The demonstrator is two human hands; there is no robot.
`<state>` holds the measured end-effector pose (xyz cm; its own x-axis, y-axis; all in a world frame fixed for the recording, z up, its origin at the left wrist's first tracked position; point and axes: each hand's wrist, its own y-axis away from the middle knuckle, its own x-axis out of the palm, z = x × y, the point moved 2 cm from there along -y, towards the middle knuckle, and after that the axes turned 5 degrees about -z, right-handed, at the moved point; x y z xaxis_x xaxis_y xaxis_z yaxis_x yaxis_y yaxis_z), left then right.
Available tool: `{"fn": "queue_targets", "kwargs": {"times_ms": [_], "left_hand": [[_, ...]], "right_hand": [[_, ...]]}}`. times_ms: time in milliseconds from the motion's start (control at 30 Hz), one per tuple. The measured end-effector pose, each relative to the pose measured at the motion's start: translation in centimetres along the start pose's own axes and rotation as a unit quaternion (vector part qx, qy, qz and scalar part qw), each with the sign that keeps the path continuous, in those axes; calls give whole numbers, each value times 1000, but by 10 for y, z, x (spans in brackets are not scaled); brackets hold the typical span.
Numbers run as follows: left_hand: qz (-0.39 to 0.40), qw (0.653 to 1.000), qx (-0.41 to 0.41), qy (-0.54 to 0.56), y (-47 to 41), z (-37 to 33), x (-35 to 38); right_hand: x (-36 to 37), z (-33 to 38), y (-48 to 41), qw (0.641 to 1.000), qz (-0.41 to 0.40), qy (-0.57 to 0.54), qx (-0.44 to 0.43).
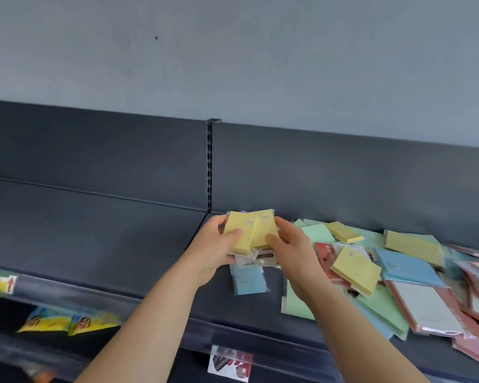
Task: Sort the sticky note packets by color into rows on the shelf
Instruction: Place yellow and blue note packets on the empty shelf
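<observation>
Fingers (234, 234) of left hand (213, 251) & right hand (295, 254) are seen clamped on yellow pkts (250, 230), held just above shelf (122, 244) beside mixed pile (407, 268); edges are best squared before being laid as a row.

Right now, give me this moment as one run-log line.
left hand: holds yellow sticky note packets | right hand: holds same packets | mixed-color pile: right part of shelf
</observation>
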<state>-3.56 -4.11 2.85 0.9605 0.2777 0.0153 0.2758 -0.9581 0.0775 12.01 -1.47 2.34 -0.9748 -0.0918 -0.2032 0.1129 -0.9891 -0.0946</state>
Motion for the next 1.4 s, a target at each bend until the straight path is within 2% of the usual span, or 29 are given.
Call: {"fn": "queue_targets", "kwargs": {"times_ms": [100,333,633,933,1200,1400], "left_hand": [[-45,999,17,12,4,-3,-37],[-119,991,18,-61,18,-12,-144],[-178,970,57,-153,45,-27,-338],[-247,948,67,-190,59,-41,-508],[-292,924,72,-237,21,-40,-612],[-293,910,65,-287,-37,-31,-679]], "right_hand": [[27,16,3,998,43,21,-38],[131,45,12,989,127,17,-69],[318,85,34,982,153,41,-100],[489,133,63,972,182,37,-146],[600,148,42,963,215,43,-156],[676,153,-5,962,214,65,-157]]}}
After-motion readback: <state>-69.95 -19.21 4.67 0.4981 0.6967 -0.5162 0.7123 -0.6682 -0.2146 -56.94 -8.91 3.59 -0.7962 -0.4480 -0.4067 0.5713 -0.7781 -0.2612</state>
